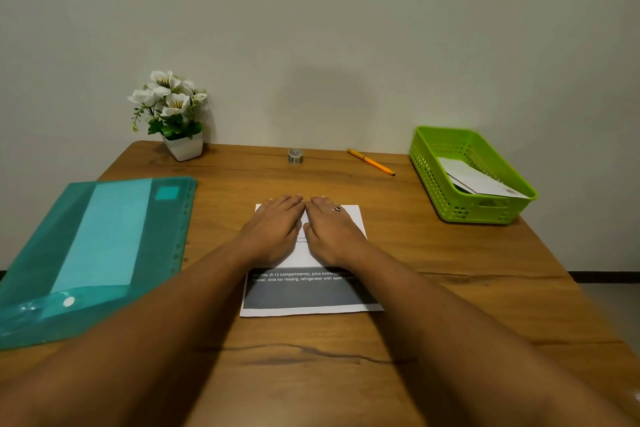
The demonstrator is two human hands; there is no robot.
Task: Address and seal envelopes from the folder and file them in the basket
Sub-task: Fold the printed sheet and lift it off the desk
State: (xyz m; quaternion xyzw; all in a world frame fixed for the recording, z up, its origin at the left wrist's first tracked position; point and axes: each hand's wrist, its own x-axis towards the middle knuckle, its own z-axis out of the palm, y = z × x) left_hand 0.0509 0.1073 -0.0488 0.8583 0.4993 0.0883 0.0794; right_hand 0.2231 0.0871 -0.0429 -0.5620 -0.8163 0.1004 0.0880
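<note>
A folded white paper (353,218) with a dark printed band near its front edge lies in the middle of the wooden table. My left hand (275,229) and my right hand (330,229) lie flat on it side by side, fingers straight, pressing its far part down. A teal plastic folder (100,253) with a pale sheet inside lies at the left. The green basket (436,163) at the right rear holds a white envelope (481,180). An orange pen (370,161) and a small roll of tape (295,156) lie near the back edge.
A white pot of white flowers (173,114) stands at the back left against the wall. The wooden table (311,357) reaches towards me beneath my forearms. Its right edge drops to the floor beyond the basket.
</note>
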